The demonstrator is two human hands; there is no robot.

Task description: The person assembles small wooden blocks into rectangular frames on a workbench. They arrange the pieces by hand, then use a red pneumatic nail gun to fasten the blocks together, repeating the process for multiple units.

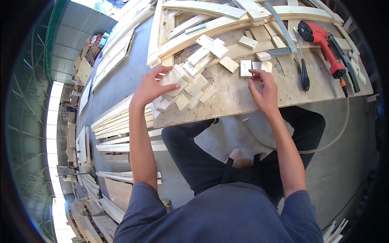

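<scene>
Under left hand (147,86) (thumb outstretched): wooden blocks (198,86)

The left arm (142,141) extended forward, its wrist bent inward. The left hand (146,87) was positioned with the thumb pointing right, set apart from the fingers; its grip could not be determined. The right arm (288,150) angled forward and inward. The right hand (266,91) was half-curled, thumb and index finger separated.
</scene>
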